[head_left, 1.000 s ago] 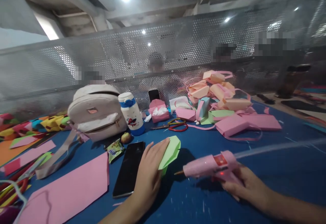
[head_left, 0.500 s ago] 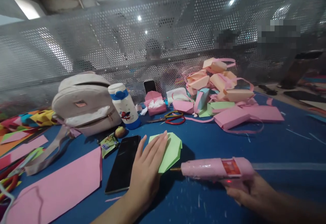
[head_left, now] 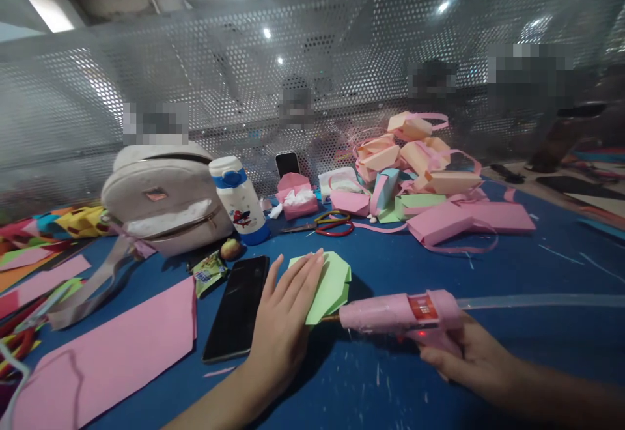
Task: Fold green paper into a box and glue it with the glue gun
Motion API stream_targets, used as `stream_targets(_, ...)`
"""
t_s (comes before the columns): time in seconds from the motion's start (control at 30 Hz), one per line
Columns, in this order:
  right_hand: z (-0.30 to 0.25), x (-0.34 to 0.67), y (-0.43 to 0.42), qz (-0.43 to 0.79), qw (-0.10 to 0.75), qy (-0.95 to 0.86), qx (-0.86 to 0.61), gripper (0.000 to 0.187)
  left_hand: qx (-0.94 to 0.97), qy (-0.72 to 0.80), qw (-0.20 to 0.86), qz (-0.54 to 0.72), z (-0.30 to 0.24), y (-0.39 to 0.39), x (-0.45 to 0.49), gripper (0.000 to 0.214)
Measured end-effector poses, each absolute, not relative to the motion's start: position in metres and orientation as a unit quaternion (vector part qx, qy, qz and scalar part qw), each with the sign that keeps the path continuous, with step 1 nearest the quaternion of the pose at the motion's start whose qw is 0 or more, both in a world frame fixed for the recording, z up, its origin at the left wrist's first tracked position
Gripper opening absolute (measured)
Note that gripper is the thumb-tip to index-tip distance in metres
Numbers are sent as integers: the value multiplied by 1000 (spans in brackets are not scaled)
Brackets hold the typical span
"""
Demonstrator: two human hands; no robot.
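Note:
My left hand [head_left: 286,309] lies with fingers stretched out over a folded light green paper piece [head_left: 328,290], pressing it to the blue table. Part of the paper is hidden under the fingers. My right hand [head_left: 471,352] is closed around the handle of a pink hot glue gun [head_left: 390,313], with a long clear glue stick [head_left: 537,301] running out of its back. The gun's nozzle points left and meets the lower edge of the green paper. Beside my left wrist is a black smartphone [head_left: 237,309].
Pink sheets [head_left: 131,345] lie at left, near a snack packet [head_left: 209,272]. Behind stand a pale backpack [head_left: 161,199], a bottle [head_left: 240,202], scissors [head_left: 336,223] and a pile of folded paper baskets [head_left: 424,156]. A perforated metal screen [head_left: 219,91] closes off the back.
The glue gun has moved left and slightly up, bringing its nozzle against the paper's lower edge. My left hand stays on the paper.

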State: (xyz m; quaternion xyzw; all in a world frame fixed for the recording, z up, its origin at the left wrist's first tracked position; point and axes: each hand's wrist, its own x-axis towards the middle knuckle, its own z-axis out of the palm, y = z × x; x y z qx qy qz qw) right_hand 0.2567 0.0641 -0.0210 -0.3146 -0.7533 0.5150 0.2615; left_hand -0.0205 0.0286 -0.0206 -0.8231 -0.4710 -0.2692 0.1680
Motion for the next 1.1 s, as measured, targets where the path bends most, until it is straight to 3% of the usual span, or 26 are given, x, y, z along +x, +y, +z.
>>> stream_targets(1.1, -45, 258, 62, 587, 242, -692, -345, 51, -829, -463, 127, -289, -20, 28, -21, 55)
